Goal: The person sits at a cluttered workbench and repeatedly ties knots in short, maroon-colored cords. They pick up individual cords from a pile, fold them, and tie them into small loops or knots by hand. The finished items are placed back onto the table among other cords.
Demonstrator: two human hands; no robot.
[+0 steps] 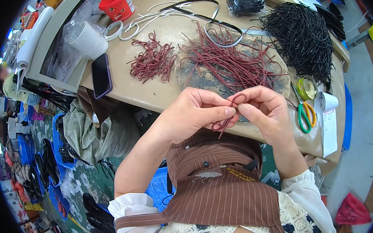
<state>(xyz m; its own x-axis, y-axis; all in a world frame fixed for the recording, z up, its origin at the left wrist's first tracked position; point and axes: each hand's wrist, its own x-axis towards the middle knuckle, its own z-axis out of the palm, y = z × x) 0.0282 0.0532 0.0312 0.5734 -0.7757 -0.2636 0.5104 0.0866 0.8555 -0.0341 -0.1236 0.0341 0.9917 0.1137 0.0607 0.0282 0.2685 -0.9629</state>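
Both my hands meet in front of my apron at the table's near edge. My left hand [201, 113] pinches a thin dark-red cord [222, 126] between thumb and fingers. The thumb and forefinger of my right hand [262, 111] close on the same cord, which curls into small loops, one above and one below the fingertips. Just beyond lies a loose heap of dark-red cords [230, 65] on a worn round slab [281, 86]. Left of it is a smaller pile of looped or knotted dark-red cords [152, 60].
A phone [101, 77] lies at the table's left. Behind are a red bucket [117, 5], a tape roll [113, 30] and white cords [145, 20]. At right are black cords [300, 37], scissors [305, 114], a small open tin [307, 87] and a paper roll [327, 101].
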